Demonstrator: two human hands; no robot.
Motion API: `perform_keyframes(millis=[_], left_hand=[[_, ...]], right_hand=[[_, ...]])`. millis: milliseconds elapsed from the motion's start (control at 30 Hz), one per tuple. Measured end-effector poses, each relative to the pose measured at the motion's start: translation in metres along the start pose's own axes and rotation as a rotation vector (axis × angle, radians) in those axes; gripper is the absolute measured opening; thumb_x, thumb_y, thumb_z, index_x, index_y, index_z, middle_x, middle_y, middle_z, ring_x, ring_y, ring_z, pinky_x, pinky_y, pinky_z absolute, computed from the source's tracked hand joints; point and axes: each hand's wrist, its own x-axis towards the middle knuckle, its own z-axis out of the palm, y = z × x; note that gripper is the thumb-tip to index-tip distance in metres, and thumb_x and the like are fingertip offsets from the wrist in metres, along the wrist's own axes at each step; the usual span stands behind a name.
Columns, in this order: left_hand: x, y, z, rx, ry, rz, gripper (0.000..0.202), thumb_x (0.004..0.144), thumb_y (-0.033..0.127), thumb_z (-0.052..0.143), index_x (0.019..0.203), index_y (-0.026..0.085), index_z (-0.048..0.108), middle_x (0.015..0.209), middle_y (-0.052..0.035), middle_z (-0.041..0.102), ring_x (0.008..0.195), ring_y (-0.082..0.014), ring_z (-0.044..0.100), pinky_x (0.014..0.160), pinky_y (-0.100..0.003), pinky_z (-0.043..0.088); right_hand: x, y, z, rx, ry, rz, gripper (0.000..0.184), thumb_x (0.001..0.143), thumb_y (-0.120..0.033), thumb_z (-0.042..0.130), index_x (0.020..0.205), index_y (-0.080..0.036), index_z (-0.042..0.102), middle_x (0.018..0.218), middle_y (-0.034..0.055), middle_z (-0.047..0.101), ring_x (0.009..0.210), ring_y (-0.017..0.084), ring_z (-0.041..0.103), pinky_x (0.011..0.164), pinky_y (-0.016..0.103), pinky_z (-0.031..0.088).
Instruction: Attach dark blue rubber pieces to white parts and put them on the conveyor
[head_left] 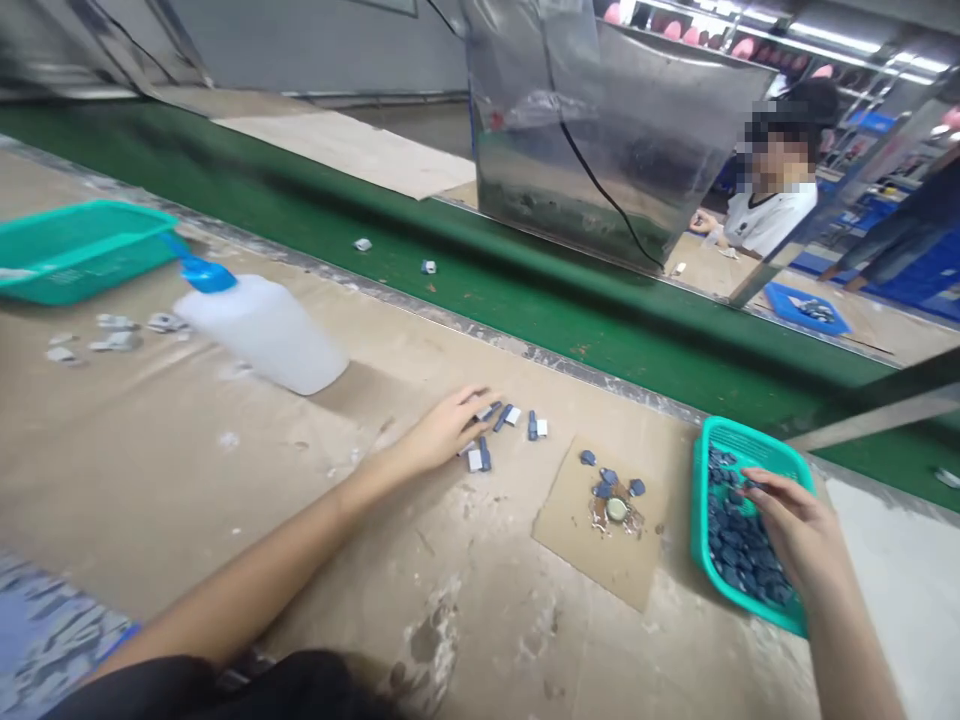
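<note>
My left hand [448, 430] is spread low over the table, its fingertips at a small group of dark blue-grey and white plastic parts [507, 416]. Its fingers look apart, and whether one part is touched is hard to see. On the right, my right hand [799, 525] reaches over a green basket [701, 510] filled with small dark blue pieces [739, 550]. Thumb and fingers pinch one small dark piece [752, 484] above the basket's middle. Between the hands, a cardboard square [585, 550] carries several dark pieces [608, 476] around a small round metal-looking cap [616, 510].
A white bottle with a blue cap [270, 335] lies at the left, near small white parts [116, 335] and another green basket [82, 270]. Beyond the table edge runs a green conveyor belt [480, 290] with two small parts on it. A person [776, 215] sits across it.
</note>
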Motion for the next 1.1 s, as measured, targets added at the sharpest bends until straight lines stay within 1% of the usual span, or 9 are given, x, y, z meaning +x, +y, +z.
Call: perform_keyframes(millis=[133,367,433,533,633,733,933,1033,1100], left_hand=[[0.002,0.005,-0.004,0.158,0.052,-0.092,0.038,0.078,0.028,0.043,0.112,0.014,0.054,0.101,-0.012,0.054,0.097,-0.0246,0.05,0.088,-0.037,0.038],[0.008,0.025,-0.013,0.275,0.092,-0.135,0.032,0.075,0.019,0.037,0.098,0.011,0.057,0.093,-0.0128,0.06,0.091,-0.0267,0.053,0.084,-0.04,0.04],[0.006,0.03,-0.016,0.107,0.173,-0.169,0.031,0.076,0.021,0.038,0.099,0.013,0.056,0.098,-0.0112,0.06,0.095,-0.0256,0.053,0.086,-0.039,0.04],[0.0,0.044,-0.017,-0.442,0.199,-0.292,0.036,0.073,0.027,0.048,0.108,0.016,0.052,0.099,-0.0073,0.058,0.089,-0.0209,0.057,0.08,-0.035,0.045],[-0.007,0.062,-0.009,-1.104,0.035,-0.425,0.041,0.071,0.029,0.056,0.11,0.017,0.049,0.098,-0.0058,0.057,0.079,-0.0161,0.059,0.074,-0.031,0.047],[-0.013,0.08,0.006,-1.491,-0.092,-0.519,0.035,0.07,0.024,0.061,0.103,0.016,0.052,0.097,-0.0055,0.056,0.074,-0.0108,0.056,0.072,-0.026,0.045],[-0.019,0.101,0.022,-1.651,-0.216,-0.495,0.037,0.067,0.022,0.067,0.101,0.017,0.054,0.08,0.0014,0.049,0.054,-0.0016,0.04,0.054,-0.018,0.034],[-0.018,0.111,0.02,-1.529,-0.319,-0.39,0.053,0.069,0.023,0.065,0.119,0.022,0.047,0.083,0.0007,0.051,0.06,-0.005,0.05,0.059,-0.021,0.039],[-0.017,0.119,0.018,-1.417,-0.296,-0.328,0.058,0.066,0.019,0.067,0.12,0.023,0.046,0.089,-0.0005,0.053,0.069,-0.0093,0.056,0.066,-0.025,0.043]], right_hand=[[-0.029,-0.013,0.027,0.156,-0.186,-0.051,0.017,0.064,-0.025,0.073,0.08,-0.021,0.068,0.082,0.0043,0.062,0.057,0.015,0.056,0.051,0.026,0.049],[-0.058,-0.01,0.074,0.014,-0.507,-0.227,0.01,0.081,-0.025,0.059,0.082,-0.022,0.068,0.094,0.0073,0.056,0.083,0.022,0.056,0.065,0.035,0.052],[-0.059,-0.007,0.081,-0.225,-0.492,-0.396,0.013,0.084,-0.022,0.053,0.085,-0.021,0.066,0.09,0.0078,0.058,0.085,0.024,0.055,0.07,0.039,0.05],[-0.059,-0.003,0.088,-0.525,-0.482,-0.643,0.017,0.085,-0.015,0.047,0.093,-0.02,0.061,0.09,0.0075,0.06,0.087,0.026,0.052,0.077,0.043,0.044],[-0.06,0.002,0.093,-0.64,-0.53,-0.717,0.023,0.084,-0.01,0.042,0.1,-0.02,0.055,0.09,0.0071,0.061,0.086,0.026,0.05,0.074,0.042,0.045],[-0.06,0.005,0.095,-0.684,-0.541,-0.733,0.025,0.084,-0.009,0.041,0.103,-0.021,0.053,0.089,0.007,0.06,0.086,0.026,0.05,0.072,0.041,0.046],[-0.064,0.001,0.09,-0.609,-0.445,-0.74,0.019,0.086,-0.017,0.045,0.101,-0.023,0.055,0.088,0.0064,0.061,0.086,0.026,0.053,0.072,0.041,0.047],[-0.068,-0.006,0.087,-0.468,-0.349,-0.637,0.012,0.084,-0.023,0.052,0.095,-0.023,0.058,0.089,0.0066,0.062,0.086,0.026,0.055,0.074,0.04,0.048],[-0.072,-0.012,0.087,-0.237,-0.309,-0.469,0.012,0.081,-0.025,0.059,0.093,-0.023,0.057,0.09,0.0066,0.062,0.086,0.025,0.058,0.075,0.04,0.049]])
